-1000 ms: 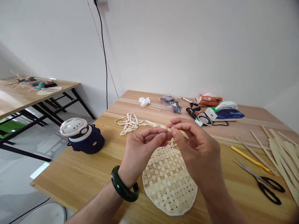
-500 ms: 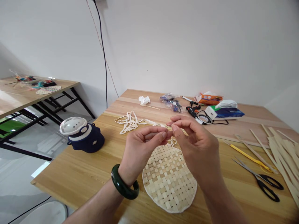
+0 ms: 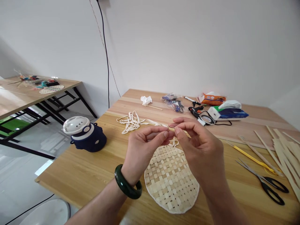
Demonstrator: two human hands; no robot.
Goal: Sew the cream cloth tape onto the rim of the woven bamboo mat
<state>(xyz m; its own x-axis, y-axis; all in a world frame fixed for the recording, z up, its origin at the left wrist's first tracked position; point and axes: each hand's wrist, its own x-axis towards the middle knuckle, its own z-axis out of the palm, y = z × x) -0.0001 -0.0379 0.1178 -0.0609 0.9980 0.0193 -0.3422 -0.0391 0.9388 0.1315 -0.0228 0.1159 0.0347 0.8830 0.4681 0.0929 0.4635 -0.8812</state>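
My left hand [image 3: 146,142] and my right hand [image 3: 202,147] meet fingertip to fingertip above the table. Pinched in the left fingers is a thin sliver that looks like a needle [image 3: 168,127]. Thumb and forefinger of the right hand close on a fine pale thread, mostly hidden by the fingers. Below them a round woven bamboo-strip fan panel [image 3: 173,184] with white edging lies flat, its upper part partly covered by my hands. Loose white cloth tape [image 3: 130,121] is heaped behind my left hand and trails toward the panel.
On the right lie black-handled scissors [image 3: 264,181], a yellow strip [image 3: 253,158] and bamboo strips [image 3: 284,153]. A tissue pack [image 3: 231,112], glue gun [image 3: 195,111], bagged items [image 3: 173,102] and crumpled tissue [image 3: 146,100] are at the back. A navy cup [image 3: 87,137] stands left.
The whole view has shifted slightly to the right. Both hands keep their pinch, with the right fingertips still close to the left ones.
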